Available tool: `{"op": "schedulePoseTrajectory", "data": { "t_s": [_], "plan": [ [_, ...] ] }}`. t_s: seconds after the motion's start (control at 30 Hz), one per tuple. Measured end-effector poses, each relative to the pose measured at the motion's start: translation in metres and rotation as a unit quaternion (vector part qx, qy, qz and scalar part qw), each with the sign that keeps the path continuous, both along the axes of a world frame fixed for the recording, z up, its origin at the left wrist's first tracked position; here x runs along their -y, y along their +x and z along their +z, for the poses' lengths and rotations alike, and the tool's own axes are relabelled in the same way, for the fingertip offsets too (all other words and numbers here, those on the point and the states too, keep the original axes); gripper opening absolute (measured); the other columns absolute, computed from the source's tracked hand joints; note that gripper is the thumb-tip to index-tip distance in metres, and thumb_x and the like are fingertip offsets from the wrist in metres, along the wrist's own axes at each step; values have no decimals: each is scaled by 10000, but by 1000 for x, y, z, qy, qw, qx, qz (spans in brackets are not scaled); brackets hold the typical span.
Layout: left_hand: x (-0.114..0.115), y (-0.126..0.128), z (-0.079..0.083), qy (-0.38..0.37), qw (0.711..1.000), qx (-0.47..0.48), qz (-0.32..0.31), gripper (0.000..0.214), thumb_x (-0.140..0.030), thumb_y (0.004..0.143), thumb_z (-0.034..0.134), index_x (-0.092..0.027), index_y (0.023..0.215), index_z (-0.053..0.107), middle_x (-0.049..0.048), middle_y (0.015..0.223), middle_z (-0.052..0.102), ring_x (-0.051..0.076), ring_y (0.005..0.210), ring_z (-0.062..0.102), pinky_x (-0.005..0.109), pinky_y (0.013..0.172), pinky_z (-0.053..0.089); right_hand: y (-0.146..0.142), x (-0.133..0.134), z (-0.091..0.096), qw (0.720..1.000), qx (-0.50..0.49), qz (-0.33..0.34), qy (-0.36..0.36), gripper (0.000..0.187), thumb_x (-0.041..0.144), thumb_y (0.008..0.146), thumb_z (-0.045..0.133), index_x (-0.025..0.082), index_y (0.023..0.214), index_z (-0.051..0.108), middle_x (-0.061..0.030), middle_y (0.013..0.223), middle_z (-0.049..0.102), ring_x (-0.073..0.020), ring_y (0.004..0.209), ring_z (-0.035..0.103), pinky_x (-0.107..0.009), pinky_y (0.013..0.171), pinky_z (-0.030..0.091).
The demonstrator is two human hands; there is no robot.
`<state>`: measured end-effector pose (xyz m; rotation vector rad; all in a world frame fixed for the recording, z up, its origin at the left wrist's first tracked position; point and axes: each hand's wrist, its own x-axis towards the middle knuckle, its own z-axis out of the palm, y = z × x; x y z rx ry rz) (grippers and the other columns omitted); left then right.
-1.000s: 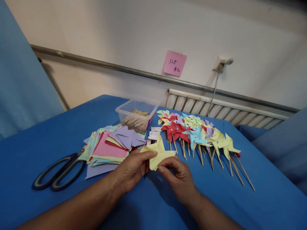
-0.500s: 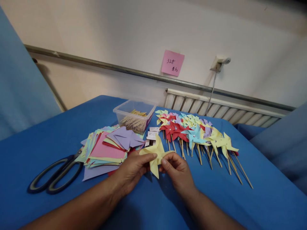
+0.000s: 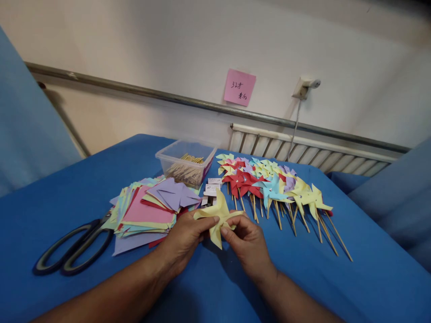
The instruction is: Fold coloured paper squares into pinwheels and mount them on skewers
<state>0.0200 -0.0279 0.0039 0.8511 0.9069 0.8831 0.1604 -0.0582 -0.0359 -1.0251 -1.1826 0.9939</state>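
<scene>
Between my two hands is a yellow paper pinwheel (image 3: 220, 207), its points folded in toward the middle and no stick visible on it. My left hand (image 3: 188, 235) is closed on its left side, thumb lying near the centre. With thumb and fingers pinched, my right hand (image 3: 247, 240) grips the right side close to the middle. Small white boxes (image 3: 213, 185) lie just behind the pinwheel. To the left rests a stack of coloured paper sheets (image 3: 148, 211), with cut purple pieces on top. What the fingertips under the paper do is hidden.
Large dark-handled scissors (image 3: 77, 246) lie at the left, tips by the paper. A clear plastic tub (image 3: 161, 155) of thin sticks stands behind. Many pinwheels on sticks (image 3: 274, 188) are spread at the right on the blue cloth (image 3: 336, 287). A wall rail (image 3: 188, 101) runs behind.
My right thumb and fingers have moved slightly left, closer to the pinwheel's centre, and its right point is bent further in. My left hand keeps its hold. The view has shifted slightly.
</scene>
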Motion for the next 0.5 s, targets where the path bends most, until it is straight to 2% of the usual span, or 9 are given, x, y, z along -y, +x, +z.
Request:
{"op": "schedulePoseTrajectory", "data": {
  "t_s": [0.23,0.33,0.5],
  "plan": [
    [-1,0,-3,-5,1000,3,7,279,-244,686,715,-120,932,671,65,800,692,164,676,602,277,647,457,3,2,7,997,45,-27,48,94,276,789,644,211,739,691,-60,992,591,-208,1032,536,-326,854,428],
    [-1,1,-6,-6,1000,5,4,238,-225,683,716,-131,898,675,42,757,680,149,660,593,261,636,448,4,2,6,995,57,-42,64,72,267,790,645,215,767,688,-63,1022,586,-210,1025,545,-360,887,420],
    [-1,4,-9,-6,1000,-4,-5,195,-224,677,718,-133,844,677,38,753,667,154,676,601,259,642,447,4,1,4,993,59,-63,87,44,255,792,645,218,798,667,-39,927,601,-194,947,564,-371,882,413]
  ]
}}
